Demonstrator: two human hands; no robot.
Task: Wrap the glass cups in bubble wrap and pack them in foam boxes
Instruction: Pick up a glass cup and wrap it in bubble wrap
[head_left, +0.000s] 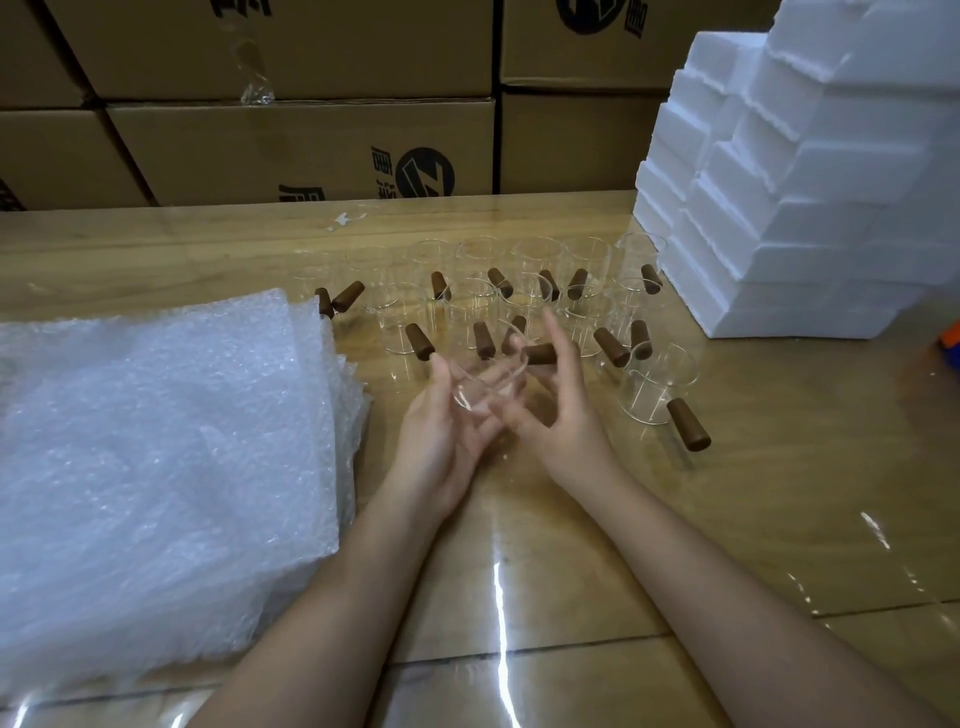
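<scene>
A clear glass cup (485, 387) with a brown wooden handle (540, 354) is held tilted above the table between both hands. My left hand (441, 441) cups it from below and the left, fingers curled round the glass. My right hand (556, 410) grips its right side by the handle. Behind them, several more glass cups (524, 301) with brown handles stand in rows. One cup (660, 389) stands apart at the right. A pile of bubble wrap sheets (156, 467) lies at the left. White foam boxes (789, 197) are stacked at the back right.
The wooden table (727, 519) has a glossy transparent cover. Brown cardboard cartons (301, 145) form a wall behind the table. A scrap of clear plastic (254, 73) hangs on the cartons. An orange and blue object (950, 340) peeks in at the right edge.
</scene>
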